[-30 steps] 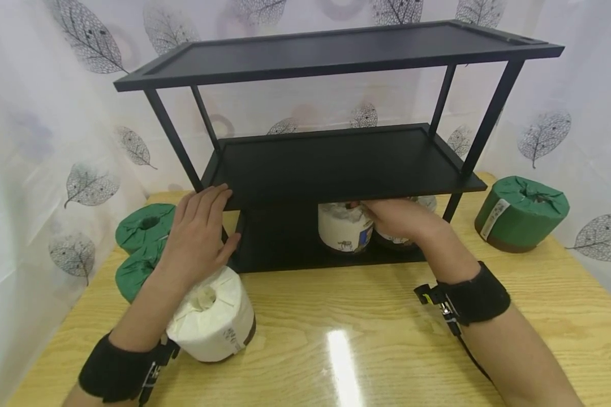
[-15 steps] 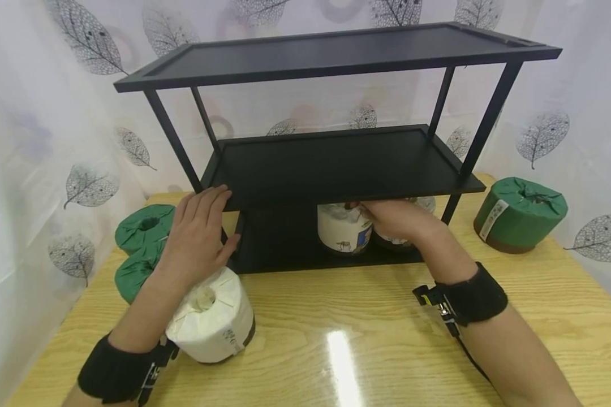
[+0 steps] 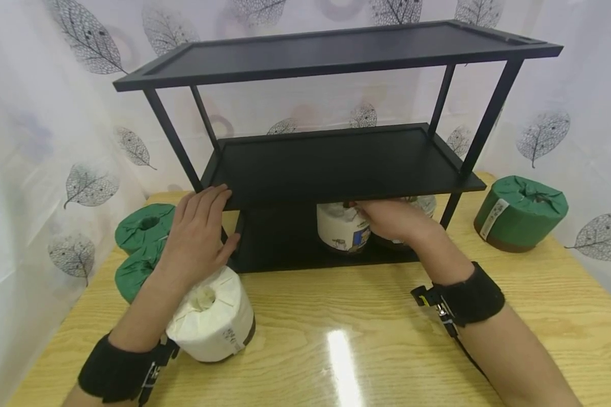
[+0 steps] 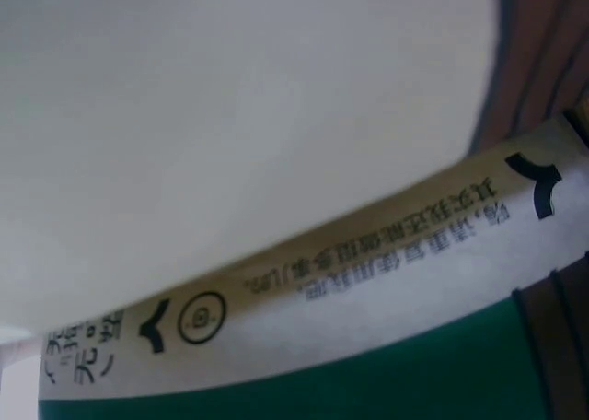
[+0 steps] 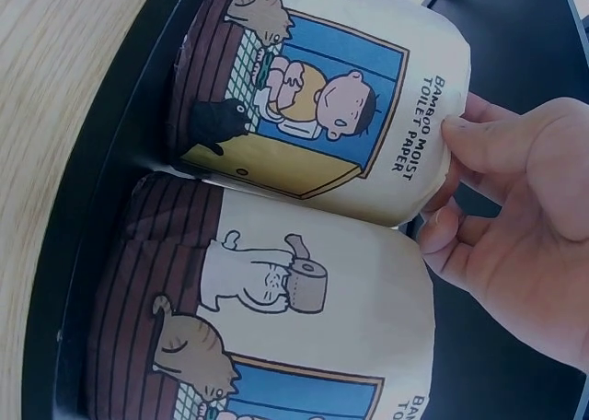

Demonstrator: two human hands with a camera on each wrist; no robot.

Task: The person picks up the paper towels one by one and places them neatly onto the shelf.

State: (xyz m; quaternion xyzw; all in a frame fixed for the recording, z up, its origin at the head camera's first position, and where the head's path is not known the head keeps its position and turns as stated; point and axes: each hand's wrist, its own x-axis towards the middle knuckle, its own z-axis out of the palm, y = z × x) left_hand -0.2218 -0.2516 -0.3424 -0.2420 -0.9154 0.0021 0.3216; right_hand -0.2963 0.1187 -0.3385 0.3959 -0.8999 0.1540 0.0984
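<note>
My right hand (image 3: 392,217) reaches under the middle shelf of a black rack and pinches the upper edge of a white-wrapped toilet paper roll (image 3: 338,229). In the right wrist view, thumb and fingers are at the top of this cartoon-printed roll (image 5: 313,116). A second white roll (image 5: 267,291) stands close beside it on the bottom shelf (image 3: 280,257). My left hand (image 3: 196,226) rests with fairly straight fingers on the front left corner of the middle shelf (image 3: 326,164). Under the left forearm, a white roll (image 3: 214,316) stands on the table.
Two green rolls stand at the left, the rear green roll (image 3: 145,226) beside the rack. Another green roll (image 3: 521,215) is right of the rack on the wooden table (image 3: 295,339). The black top shelf (image 3: 336,51) overhangs the middle one. A leaf-patterned curtain (image 3: 305,107) hangs behind.
The gripped roll has turned slightly, so more of its blue picture shows in the head view. My right hand and forearm have shifted a little left. The left hand stays put.
</note>
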